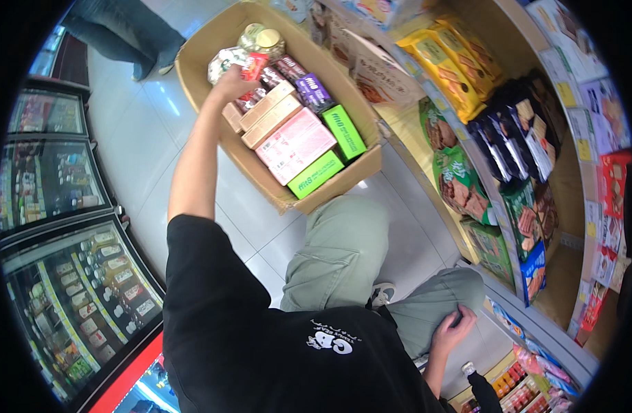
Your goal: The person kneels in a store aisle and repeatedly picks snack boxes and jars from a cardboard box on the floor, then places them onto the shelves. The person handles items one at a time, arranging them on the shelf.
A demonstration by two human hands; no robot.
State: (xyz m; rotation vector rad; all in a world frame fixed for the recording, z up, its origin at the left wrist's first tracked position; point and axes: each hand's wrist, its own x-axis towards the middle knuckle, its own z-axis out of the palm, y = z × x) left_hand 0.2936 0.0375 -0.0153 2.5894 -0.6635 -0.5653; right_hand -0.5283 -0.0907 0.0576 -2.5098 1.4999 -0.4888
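Observation:
My left hand (232, 87) reaches into the far end of a large cardboard box (223, 142), closed around a small red packet (254, 67). Some of its fingertips are hidden by the packet. Right beside it are a white and green package (224, 63) and clear jars with pale lids (268, 41). Nearer in the box lie tan cartons (269, 112), a pink carton (296, 145), green boxes (317, 175) and a purple box (314, 92). My right hand (454, 330) rests on my right knee, fingers loosely apart and holding nothing.
Shelves on the right hold yellow packs (450, 65), dark packs (512, 141) and green bags (460, 180). Glass-fronted coolers (75, 303) line the left. Another person's legs (126, 34) stand beyond the box at far left. Pale tiles (154, 175) cover the floor.

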